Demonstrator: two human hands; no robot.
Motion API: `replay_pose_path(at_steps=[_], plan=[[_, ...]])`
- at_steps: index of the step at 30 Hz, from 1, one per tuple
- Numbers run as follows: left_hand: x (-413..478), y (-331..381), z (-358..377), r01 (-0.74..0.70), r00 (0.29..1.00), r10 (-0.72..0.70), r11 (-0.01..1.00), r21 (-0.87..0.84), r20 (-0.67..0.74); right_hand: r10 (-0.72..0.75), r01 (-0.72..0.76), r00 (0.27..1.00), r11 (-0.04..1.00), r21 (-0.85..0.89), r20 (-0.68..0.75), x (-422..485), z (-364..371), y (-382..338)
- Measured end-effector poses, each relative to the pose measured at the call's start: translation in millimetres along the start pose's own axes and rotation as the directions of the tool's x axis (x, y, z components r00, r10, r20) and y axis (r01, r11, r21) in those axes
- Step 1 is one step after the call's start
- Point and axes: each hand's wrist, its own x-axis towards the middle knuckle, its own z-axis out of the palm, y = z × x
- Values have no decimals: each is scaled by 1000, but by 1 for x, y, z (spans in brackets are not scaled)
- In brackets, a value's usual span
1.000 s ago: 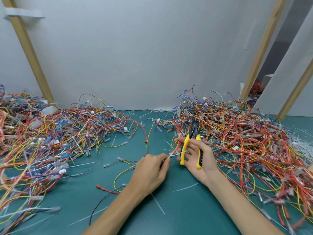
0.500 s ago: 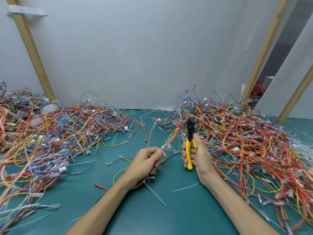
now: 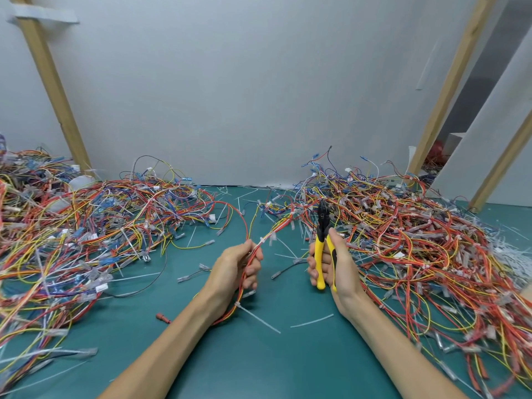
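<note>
My left hand (image 3: 234, 269) grips a bundle of red, orange and yellow wires (image 3: 276, 230) that runs up and right toward the right-hand heap; a white cable tie (image 3: 256, 318) sticks out of the bundle below my wrist. My right hand (image 3: 336, 266) holds yellow-handled cutters (image 3: 324, 249) upright, black jaws pointing up and closed. The two hands are about a hand's width apart above the green mat (image 3: 273, 355).
A large tangle of coloured wires (image 3: 86, 234) covers the left of the mat, another heap (image 3: 417, 240) the right. Cut white tie pieces (image 3: 312, 321) and loose terminal leads (image 3: 193, 275) lie between them. A grey wall and wooden posts (image 3: 54, 90) stand behind.
My left hand went from pinching a small white piece beside the cutters to gripping a wire bundle further left. My right hand turned the cutters upright and closed its fingers round the handles.
</note>
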Motion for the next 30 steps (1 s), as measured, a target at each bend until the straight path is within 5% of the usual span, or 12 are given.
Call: replay_pose_path(at_steps=[14,30], plan=[[1,-7,-10,-142,983,123,981,136,138,6,-6,999,1000,-15,-45,2,0,0],[1,-6,-5,-152,988,147,982,110,49,38,-38,998,999,16,-56,2,-1,1]])
